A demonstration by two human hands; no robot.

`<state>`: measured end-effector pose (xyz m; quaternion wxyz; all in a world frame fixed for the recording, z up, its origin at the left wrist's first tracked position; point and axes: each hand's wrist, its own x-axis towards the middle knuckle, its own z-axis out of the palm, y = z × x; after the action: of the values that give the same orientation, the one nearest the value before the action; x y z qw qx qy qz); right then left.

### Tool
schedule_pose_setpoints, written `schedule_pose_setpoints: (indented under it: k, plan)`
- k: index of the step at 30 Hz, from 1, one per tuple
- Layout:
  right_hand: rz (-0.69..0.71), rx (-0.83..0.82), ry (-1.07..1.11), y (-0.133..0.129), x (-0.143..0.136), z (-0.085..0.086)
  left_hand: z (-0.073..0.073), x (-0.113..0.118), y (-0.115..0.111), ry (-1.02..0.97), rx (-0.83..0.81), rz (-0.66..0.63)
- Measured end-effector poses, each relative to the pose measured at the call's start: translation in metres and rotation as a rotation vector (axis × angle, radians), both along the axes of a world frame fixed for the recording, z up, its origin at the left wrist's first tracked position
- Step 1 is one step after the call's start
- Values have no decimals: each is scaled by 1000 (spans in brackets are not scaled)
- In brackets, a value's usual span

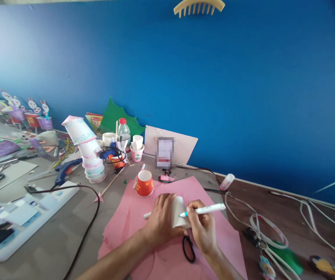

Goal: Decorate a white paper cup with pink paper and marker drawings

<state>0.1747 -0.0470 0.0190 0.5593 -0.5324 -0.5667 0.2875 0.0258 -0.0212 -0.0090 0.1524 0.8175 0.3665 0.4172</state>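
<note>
My left hand [163, 217] is wrapped round a white paper cup [178, 206] lying on its side over pink paper [132, 241]. In my right hand [204, 225] is a white marker [211, 209] with a teal tip, which meets the cup's surface or sits very close to it. Just beyond my left hand stands a red paper cup [144, 183], upright with its opening on top. A black scissors handle [189, 249] lies on the pink paper beneath my hands, its blades hidden. Another pen [147, 215] pokes out beside my left hand.
A tall stack of decorated paper cups [90, 155] leans at left, near a blue glue gun [64, 171] and a white power strip [39, 217] with a dark cable. A plastic bottle [123, 134] stands behind. White lanyards [268, 229] and a glue stick [227, 181] lie at right.
</note>
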Motion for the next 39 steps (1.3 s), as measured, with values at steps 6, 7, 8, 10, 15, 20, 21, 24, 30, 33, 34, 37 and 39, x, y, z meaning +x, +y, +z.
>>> schedule_pose_setpoints:
  k: [6,7,8,10,15,20,21,24,30,33,34,37,39]
  plan:
    - [-38,-14,-6,0,-1,-1,2,-2,0,13,-91,-12]
    - [-36,-17,-6,0,-2,-1,2,-2,0,15,-100,-15]
    - [-34,-15,-7,-1,-2,0,2,-1,0,19,-104,-17]
    - [-25,-5,-11,-1,-2,1,3,-1,0,27,-103,-12]
    - [14,10,-8,-2,-3,4,6,0,-2,53,-92,12]
    - [36,-21,-3,-3,-3,8,7,0,-2,75,-85,14]
    - [47,-29,5,-3,-2,8,7,0,-2,73,-78,13]
    - [87,-61,33,-2,-1,9,7,0,-1,73,-46,10]
    - [1,-25,54,-1,0,13,6,0,-1,82,-37,22]
    - [-8,-2,8,1,0,11,6,0,-1,79,-62,4]
    - [-4,-4,-2,1,0,10,5,0,-1,75,-64,3]
    - [-18,-10,-25,3,1,8,5,0,-1,56,-47,15]
    - [-48,-11,-32,4,2,8,5,0,-2,51,-48,24]
